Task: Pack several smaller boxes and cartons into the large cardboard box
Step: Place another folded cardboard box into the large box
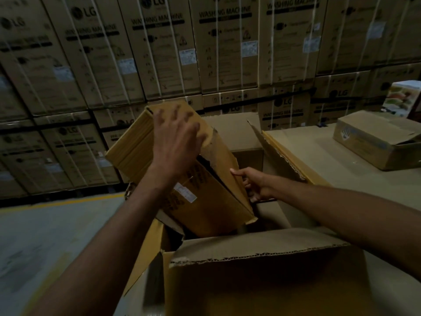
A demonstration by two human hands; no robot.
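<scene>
Stacked washing machine cartons (159, 49) wall off the background of a dim warehouse, with a grey floor (45, 224) and its yellow line to the left of the large box (262, 277). That large box stands open at the bottom centre, its near flap (257, 247) with a ragged torn edge folded toward the person and its right flap (278, 153) standing up. A smaller carton (205, 201) sits tilted in the opening, its lower end already down inside the large box and its upper end leaning out to the left above the rim, likely because it has to be angled to clear the flaps. The left hand (176, 142) lies flat on the carton's upper face with fingers spread, an open grip that seems to press and steer rather than clasp. The right hand (252, 183) is at the carton's right edge, inside the large box, fingers curled against that edge and thumb pointing along it; it appears to hold the side, though blur and shadow leave me unable to tell how firmly. Beyond the right flap, a flat cardboard tabletop (330, 160) carries another brown box (376, 142) with loose flaps, well apart from the large box, perhaps waiting its turn. A white printed package (401, 99) stands behind it.
</scene>
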